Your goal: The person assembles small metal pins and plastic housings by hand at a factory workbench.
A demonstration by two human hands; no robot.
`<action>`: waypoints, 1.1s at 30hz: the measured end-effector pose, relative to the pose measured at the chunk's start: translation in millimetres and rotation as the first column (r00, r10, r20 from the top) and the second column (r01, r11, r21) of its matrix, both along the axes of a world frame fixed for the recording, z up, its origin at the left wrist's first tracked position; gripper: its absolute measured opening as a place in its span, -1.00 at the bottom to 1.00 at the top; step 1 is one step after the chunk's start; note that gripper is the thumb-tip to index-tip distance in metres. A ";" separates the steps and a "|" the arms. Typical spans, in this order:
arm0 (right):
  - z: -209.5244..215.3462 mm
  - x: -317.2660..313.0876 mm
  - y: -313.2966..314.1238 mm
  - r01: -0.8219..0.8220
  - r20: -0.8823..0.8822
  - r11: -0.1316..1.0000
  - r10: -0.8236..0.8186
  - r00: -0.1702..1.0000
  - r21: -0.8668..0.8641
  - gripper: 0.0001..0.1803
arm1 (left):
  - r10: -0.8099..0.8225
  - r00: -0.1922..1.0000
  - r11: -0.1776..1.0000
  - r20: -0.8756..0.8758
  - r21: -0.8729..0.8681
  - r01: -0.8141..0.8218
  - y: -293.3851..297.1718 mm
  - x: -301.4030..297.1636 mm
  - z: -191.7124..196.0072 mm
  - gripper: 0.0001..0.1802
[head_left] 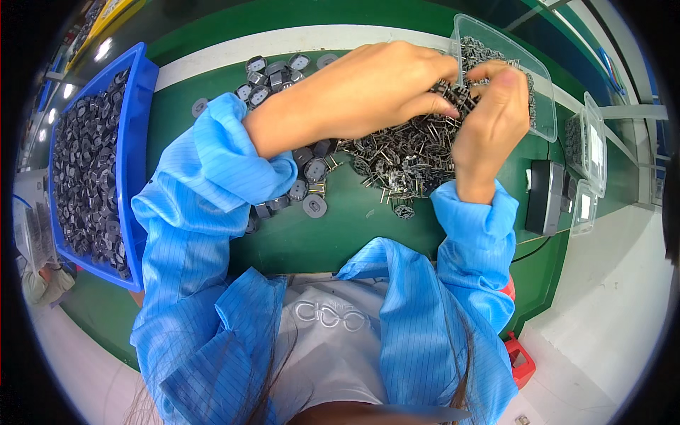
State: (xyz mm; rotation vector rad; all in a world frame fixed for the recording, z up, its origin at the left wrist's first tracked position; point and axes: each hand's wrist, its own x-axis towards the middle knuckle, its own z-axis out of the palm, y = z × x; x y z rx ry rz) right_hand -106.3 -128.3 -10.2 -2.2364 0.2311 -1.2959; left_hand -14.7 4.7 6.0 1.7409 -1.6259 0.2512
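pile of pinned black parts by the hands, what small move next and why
I'd probably ease one piece free of the pile with the fingertips: the left hand and right hand are both at it, and the parts overlap with pins pointing many ways, so a hard pull might snag.
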 end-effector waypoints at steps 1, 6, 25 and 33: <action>10.1 -3.8 6.6 0.026 -0.113 0.989 -0.009 0.994 0.149 -0.43 | -0.016 0.967 0.988 -0.254 0.145 0.055 2.3 2.0 10.6 -0.70; 7.7 -2.2 0.0 -0.196 -0.144 0.882 0.281 0.949 0.428 -0.25 | -0.164 0.488 0.911 -0.857 0.058 0.409 9.1 11.6 10.4 -0.74; 1.4 -0.9 -3.0 -0.089 -0.115 0.996 0.092 0.989 0.032 -0.49 | -0.168 0.518 0.964 -0.839 -0.030 0.264 -0.6 11.5 0.2 -0.76; 0.2 2.3 0.6 0.001 -0.118 0.999 0.005 0.993 0.046 -0.45 | -0.228 0.407 0.929 -0.884 -0.072 0.362 0.1 9.7 1.7 -0.75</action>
